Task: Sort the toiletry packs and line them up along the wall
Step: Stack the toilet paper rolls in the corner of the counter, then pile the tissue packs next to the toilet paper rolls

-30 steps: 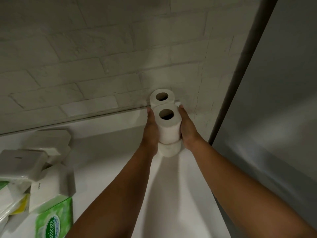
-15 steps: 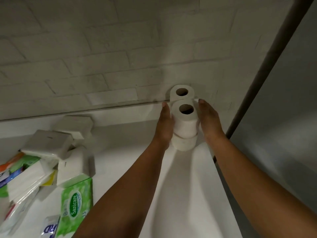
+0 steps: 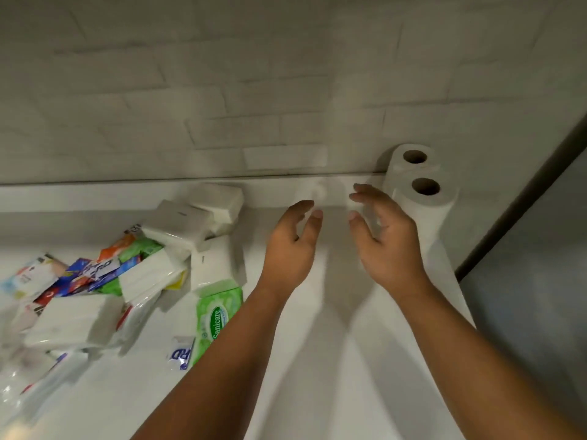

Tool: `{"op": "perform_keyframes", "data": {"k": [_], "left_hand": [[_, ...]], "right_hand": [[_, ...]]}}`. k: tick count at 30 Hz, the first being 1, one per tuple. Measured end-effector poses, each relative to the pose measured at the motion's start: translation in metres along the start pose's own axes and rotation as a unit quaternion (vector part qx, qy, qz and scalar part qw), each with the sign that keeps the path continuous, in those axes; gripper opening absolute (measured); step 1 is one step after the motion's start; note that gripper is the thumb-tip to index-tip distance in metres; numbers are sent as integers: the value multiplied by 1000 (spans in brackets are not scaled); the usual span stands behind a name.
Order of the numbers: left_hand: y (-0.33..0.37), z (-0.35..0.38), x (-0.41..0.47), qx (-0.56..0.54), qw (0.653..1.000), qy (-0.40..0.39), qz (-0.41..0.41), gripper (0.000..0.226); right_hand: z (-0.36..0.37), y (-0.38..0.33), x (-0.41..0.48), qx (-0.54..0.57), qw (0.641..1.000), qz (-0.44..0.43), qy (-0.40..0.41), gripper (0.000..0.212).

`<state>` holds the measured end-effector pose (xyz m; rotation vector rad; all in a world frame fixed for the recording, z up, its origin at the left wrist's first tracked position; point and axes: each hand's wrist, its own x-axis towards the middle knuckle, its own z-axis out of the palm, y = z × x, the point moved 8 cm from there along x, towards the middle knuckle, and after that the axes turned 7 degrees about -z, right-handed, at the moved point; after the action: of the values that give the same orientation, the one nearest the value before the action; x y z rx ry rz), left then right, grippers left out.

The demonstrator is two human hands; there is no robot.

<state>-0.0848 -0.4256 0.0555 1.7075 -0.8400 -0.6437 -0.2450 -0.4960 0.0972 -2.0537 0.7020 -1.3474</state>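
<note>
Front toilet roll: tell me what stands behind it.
A second toilet roll stands directly behind the front toilet roll, against the brick wall. The front one covers its lower part, so what it rests on cannot be seen.

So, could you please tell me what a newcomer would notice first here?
Two open hands, the left hand and the right hand, hover mid-frame holding nothing. Just right of them, toilet rolls stand upright against the wall. At the left lies a jumbled pile of packs, with a green Sanicare pack on its right side.
</note>
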Motion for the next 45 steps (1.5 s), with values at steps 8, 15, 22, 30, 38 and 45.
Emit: {"op": "perform_keyframes", "data": {"k": [8,15,22,30,38,45], "left_hand": [[-59,-125,-11,107,993,54,24,35],[-103,-240,15,136,986,96,13,30],[-122,-307,70,214,968,123,35,34],[-136,-323,118,250,962,110,-24,46],[-141,-315,111,211,973,83,-45,37],[-125,-289,71,65,992,98,-42,20]], "right_hand": [[134,-33,-45,59,989,95,-92,29],[263,-42,-67,81,946,247,-194,40],[339,-42,-49,47,935,307,-173,41],[359,-25,-32,9,920,380,-99,27],[356,-36,-35,106,918,378,-62,22],[320,-30,-47,175,909,376,36,37]]}}
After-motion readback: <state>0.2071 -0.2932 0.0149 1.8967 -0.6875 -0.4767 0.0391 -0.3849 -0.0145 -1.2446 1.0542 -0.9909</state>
